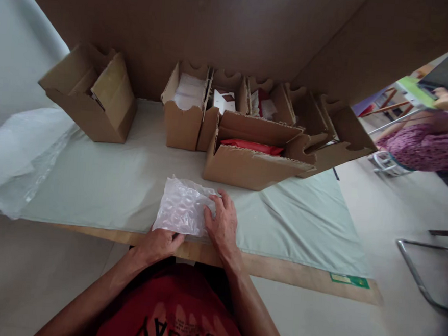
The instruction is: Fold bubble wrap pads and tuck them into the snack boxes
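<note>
A clear piece of bubble wrap [185, 206], looking like a small pouch, lies on the pale green cloth near the table's front edge. At its near left corner is my left hand [161, 243], gripping the edge; most of the fingers are hidden under the plastic and the thumb shows. My right hand [223, 220] rests on the right edge of the bubble wrap, fingers apart and slightly bent. Just beyond it stands a cardboard box [255, 165] with a red packet [252, 147] inside. Whether anything is inside the bubble wrap I cannot tell.
Several open cardboard bins line the back, one with clear plastic pouches [190, 91], another with a white box [224, 102]. A separate bin [109, 98] stands at left, beside a large plastic sheet [18, 153]. At right are a seated person [429, 136] and a metal frame [412, 271].
</note>
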### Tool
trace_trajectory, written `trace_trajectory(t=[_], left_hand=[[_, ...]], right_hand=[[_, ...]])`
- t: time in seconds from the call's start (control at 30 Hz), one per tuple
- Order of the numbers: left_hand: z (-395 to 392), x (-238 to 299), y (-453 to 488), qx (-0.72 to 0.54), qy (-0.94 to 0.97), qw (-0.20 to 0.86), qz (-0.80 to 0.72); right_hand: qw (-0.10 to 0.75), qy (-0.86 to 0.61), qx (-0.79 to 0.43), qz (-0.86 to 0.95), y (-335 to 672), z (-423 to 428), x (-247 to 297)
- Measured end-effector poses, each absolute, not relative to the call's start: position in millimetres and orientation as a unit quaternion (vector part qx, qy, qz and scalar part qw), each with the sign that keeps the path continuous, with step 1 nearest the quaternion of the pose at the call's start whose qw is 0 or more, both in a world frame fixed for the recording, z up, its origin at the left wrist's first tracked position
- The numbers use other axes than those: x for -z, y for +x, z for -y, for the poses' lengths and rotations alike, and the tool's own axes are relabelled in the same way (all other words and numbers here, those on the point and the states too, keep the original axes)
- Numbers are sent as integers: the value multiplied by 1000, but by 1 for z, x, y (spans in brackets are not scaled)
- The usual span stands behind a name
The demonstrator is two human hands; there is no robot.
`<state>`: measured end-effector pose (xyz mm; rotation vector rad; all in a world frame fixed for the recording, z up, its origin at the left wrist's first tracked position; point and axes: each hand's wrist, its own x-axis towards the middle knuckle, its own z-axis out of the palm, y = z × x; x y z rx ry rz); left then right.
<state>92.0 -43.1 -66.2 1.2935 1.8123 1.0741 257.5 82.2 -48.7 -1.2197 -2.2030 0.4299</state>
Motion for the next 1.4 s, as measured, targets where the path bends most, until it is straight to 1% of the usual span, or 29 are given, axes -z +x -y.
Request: trace_trajectory(t=[0.07, 0.13, 0.4, 0.47, 0.5, 0.57, 0.67, 0.77, 0.83, 0.97, 1.03, 1.13, 1.2, 1.3, 1.4], left_hand=[[49, 57, 88, -394, 541, 265, -694], [51, 46, 83, -406, 566, 201, -689], [44, -3, 84, -543, 534, -62, -645], [40, -8, 95, -539, 555, -111, -623], [36, -9, 100, -518, 579, -123, -617], [25, -3, 109, -441, 640, -108, -620], [7, 17, 113, -321, 683, -20, -655], [-6, 38, 108, -280, 674, 58, -681], [-8, 46, 104, -276, 671, 76, -684], [-7, 47, 100, -265, 677, 67, -683], [-7, 44, 101, -257, 682, 61, -682], [-9, 42, 103, -250, 688, 55, -679], [-11, 41, 104, -251, 692, 57, -675], [-10, 42, 105, -283, 690, 70, -663], [-8, 44, 96, -373, 627, 78, -679]], right_hand=[[296, -462, -170, 819, 259, -83, 49], [299, -467, -194, 810, 261, -84, 47], [316, -492, -235, 776, 269, -92, 49], [323, -497, -235, 771, 269, -94, 50], [325, -499, -233, 769, 269, -94, 51], [328, -501, -228, 768, 269, -95, 51], [329, -505, -238, 762, 269, -94, 50], [327, -508, -280, 746, 274, -94, 48], [331, -511, -316, 728, 280, -95, 46], [329, -514, -360, 706, 290, -100, 37], [314, -518, -366, 706, 292, -100, 33], [268, -540, -376, 703, 290, -96, 35], [259, -555, -370, 698, 285, -92, 42], [315, -544, -351, 694, 279, -90, 56], [363, -507, -376, 686, 286, -91, 61]])
